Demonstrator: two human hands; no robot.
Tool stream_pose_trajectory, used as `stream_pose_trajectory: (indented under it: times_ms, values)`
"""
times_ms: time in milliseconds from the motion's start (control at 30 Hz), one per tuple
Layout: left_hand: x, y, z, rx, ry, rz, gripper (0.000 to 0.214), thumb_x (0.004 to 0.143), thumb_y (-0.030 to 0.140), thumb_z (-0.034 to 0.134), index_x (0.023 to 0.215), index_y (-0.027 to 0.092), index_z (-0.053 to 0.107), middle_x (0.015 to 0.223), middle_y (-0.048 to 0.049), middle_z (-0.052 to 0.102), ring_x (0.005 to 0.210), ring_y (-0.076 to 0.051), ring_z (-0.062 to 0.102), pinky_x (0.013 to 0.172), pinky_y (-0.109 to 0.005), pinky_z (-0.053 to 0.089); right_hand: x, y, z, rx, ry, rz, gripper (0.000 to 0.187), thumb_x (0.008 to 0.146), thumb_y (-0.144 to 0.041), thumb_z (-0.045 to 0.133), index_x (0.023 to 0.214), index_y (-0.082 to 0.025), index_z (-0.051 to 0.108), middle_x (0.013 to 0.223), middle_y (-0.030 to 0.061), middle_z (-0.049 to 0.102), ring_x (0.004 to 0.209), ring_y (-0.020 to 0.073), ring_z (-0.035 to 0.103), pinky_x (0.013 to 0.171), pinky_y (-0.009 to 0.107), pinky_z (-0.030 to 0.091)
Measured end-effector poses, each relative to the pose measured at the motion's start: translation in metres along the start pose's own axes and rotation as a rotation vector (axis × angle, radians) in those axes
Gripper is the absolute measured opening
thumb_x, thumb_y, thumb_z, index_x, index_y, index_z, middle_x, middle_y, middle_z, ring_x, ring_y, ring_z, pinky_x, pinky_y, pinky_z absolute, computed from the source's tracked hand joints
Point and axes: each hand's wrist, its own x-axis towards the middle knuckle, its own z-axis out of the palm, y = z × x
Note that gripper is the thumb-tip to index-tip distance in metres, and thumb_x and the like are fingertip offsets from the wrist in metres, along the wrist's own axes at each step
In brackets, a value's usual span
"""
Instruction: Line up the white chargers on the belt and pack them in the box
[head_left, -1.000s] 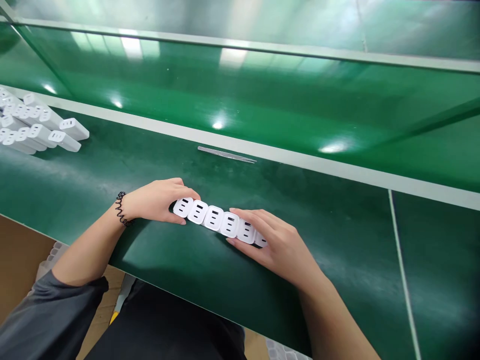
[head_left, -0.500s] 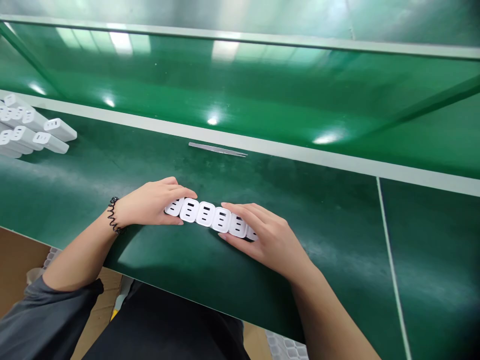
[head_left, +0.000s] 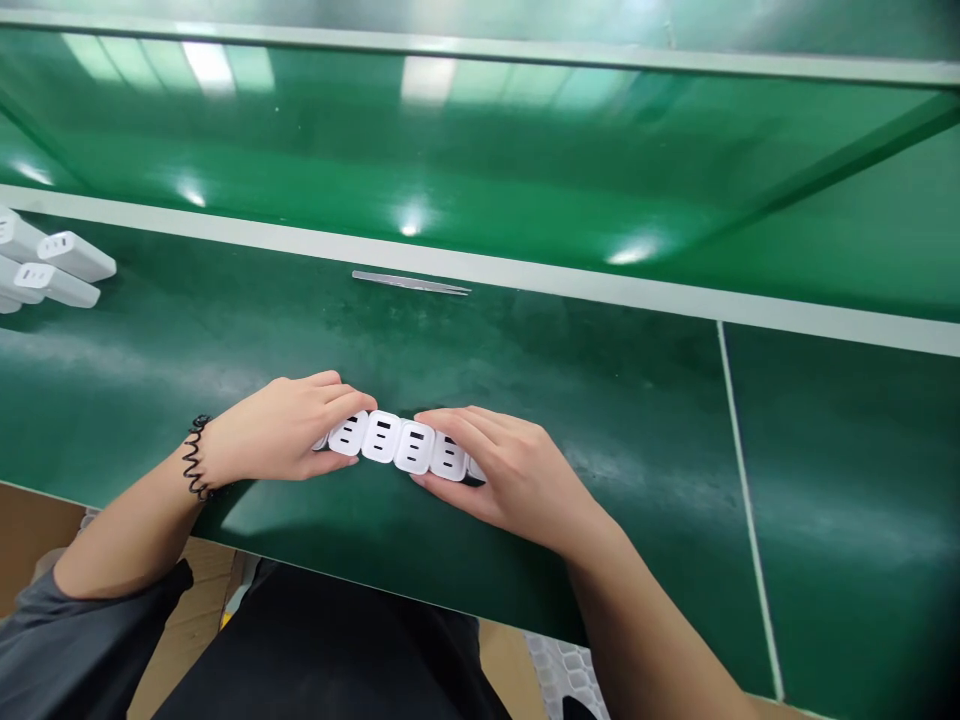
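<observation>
A row of several white USB chargers (head_left: 380, 437) stands side by side on the green bench, port faces turned up toward me. Each visible face has dark slots, one wider than the others. My left hand (head_left: 289, 428) is closed around the left end of the row, thumb on the near side and fingers on the far side. Around the right end, my right hand (head_left: 510, 470) grips the same way. The middle faces show between my hands; the end chargers are partly hidden by my fingers.
Metal tweezers (head_left: 411, 283) lie beyond the row, near the bench's white back strip (head_left: 525, 265). More white chargers (head_left: 75, 255) lie in a group at the far left. A pale line (head_left: 742, 480) crosses the bench at right. Cardboard (head_left: 510, 670) shows below the front edge.
My hands have come closer together along the row, and fewer charger faces show between them. The camera view has shifted, so the tweezers and far chargers appear further left.
</observation>
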Motion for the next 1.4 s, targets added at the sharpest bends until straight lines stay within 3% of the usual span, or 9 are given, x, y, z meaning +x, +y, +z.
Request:
stream_pose_trajectory:
  times_ms: [233, 467, 667, 833, 1000, 1233, 1400]
  values:
    - [-0.001, 0.002, -0.001, 0.039, -0.009, 0.026, 0.033, 0.093, 0.038, 0.057, 0.120, 0.020, 0.050, 0.118, -0.0037, 0.065, 0.097, -0.018, 0.058, 0.063, -0.028, 0.044, -0.002, -0.006, -0.003, -0.045, -0.066, -0.014, 0.040, 0.091, -0.042, 0.063, 0.121, -0.016, 0.058, 0.107, 0.0094, 0.073, 0.089, 0.0233, 0.069, 0.072, 0.036, 0.055]
    - [-0.001, 0.003, 0.000, 0.078, 0.000, 0.020, 0.039, 0.094, 0.046, 0.055, 0.124, 0.022, 0.050, 0.120, -0.0038, 0.066, 0.100, -0.018, 0.059, 0.062, -0.027, 0.044, -0.002, -0.015, 0.000, -0.085, 0.031, -0.017, 0.037, 0.094, -0.041, 0.059, 0.119, -0.014, 0.060, 0.111, 0.0102, 0.073, 0.097, 0.0243, 0.068, 0.082, 0.040, 0.053]
    - [-0.001, 0.001, 0.000, 0.092, 0.007, 0.023, 0.046, 0.094, 0.050, 0.053, 0.130, 0.021, 0.049, 0.120, -0.0058, 0.066, 0.100, -0.019, 0.060, 0.063, -0.027, 0.045, -0.004, -0.013, -0.002, -0.101, -0.008, -0.017, 0.045, 0.093, -0.045, 0.061, 0.125, -0.015, 0.058, 0.116, 0.0109, 0.072, 0.097, 0.0246, 0.068, 0.082, 0.040, 0.053]
    - [-0.002, 0.000, 0.001, 0.095, -0.004, 0.010, 0.050, 0.094, 0.054, 0.051, 0.133, 0.022, 0.047, 0.123, -0.0067, 0.065, 0.102, -0.019, 0.060, 0.064, -0.026, 0.045, -0.005, -0.014, -0.002, -0.089, 0.065, 0.009, 0.033, 0.095, -0.037, 0.059, 0.122, -0.018, 0.060, 0.111, 0.0081, 0.075, 0.090, 0.0222, 0.070, 0.079, 0.038, 0.052]
    - [-0.002, 0.001, -0.001, 0.116, -0.001, 0.015, 0.054, 0.094, 0.057, 0.051, 0.135, 0.022, 0.046, 0.121, -0.0058, 0.065, 0.101, -0.019, 0.061, 0.059, -0.026, 0.042, -0.003, -0.015, -0.007, 0.062, 0.160, 0.149, 0.034, 0.092, -0.032, 0.065, 0.125, -0.024, 0.059, 0.112, 0.0055, 0.074, 0.094, 0.0216, 0.070, 0.081, 0.035, 0.055]
    - [-0.003, -0.001, -0.002, 0.125, -0.014, -0.014, 0.059, 0.093, 0.062, 0.048, 0.137, 0.024, 0.045, 0.123, -0.0065, 0.065, 0.103, -0.020, 0.061, 0.060, -0.024, 0.041, -0.002, 0.016, -0.009, 0.031, 0.458, 0.381, 0.042, 0.087, -0.035, 0.069, 0.128, -0.027, 0.061, 0.124, 0.0082, 0.070, 0.108, 0.0293, 0.068, 0.088, 0.044, 0.058]
    - [-0.003, -0.002, -0.004, 0.105, -0.036, -0.013, 0.068, 0.090, 0.071, 0.045, 0.139, 0.023, 0.044, 0.123, -0.0072, 0.065, 0.103, -0.020, 0.061, 0.063, -0.024, 0.043, -0.003, 0.041, -0.010, 0.036, 0.339, 0.420, 0.043, 0.087, -0.038, 0.069, 0.127, -0.025, 0.062, 0.120, 0.0091, 0.070, 0.105, 0.0288, 0.067, 0.085, 0.043, 0.058]
